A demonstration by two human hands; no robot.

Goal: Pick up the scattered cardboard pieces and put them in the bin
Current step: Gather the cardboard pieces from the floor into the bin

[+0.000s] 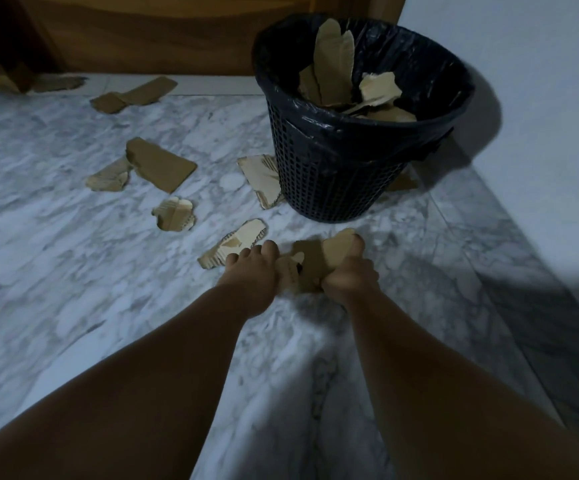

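Observation:
A black mesh bin [333, 174] lined with a black bag stands on the marble floor and holds several cardboard pieces [336, 74]. In front of it my right hand [348, 277] is closed on a brown cardboard piece [336, 249]. My left hand [251, 271] grips a smaller torn scrap [289, 270] beside it, fingers touching another torn piece [237, 242] on the floor. Loose pieces lie further left: a small torn one [174, 213], a large flat one [161, 164] over a ragged one [108, 178], and one [262, 178] leaning at the bin's base.
More cardboard [135, 93] lies at the back by a wooden door [149, 32] and a wooden leg [7, 74]. A white wall [540, 81] runs along the right, close behind the bin. A further scrap [402, 183] peeks out right of the bin.

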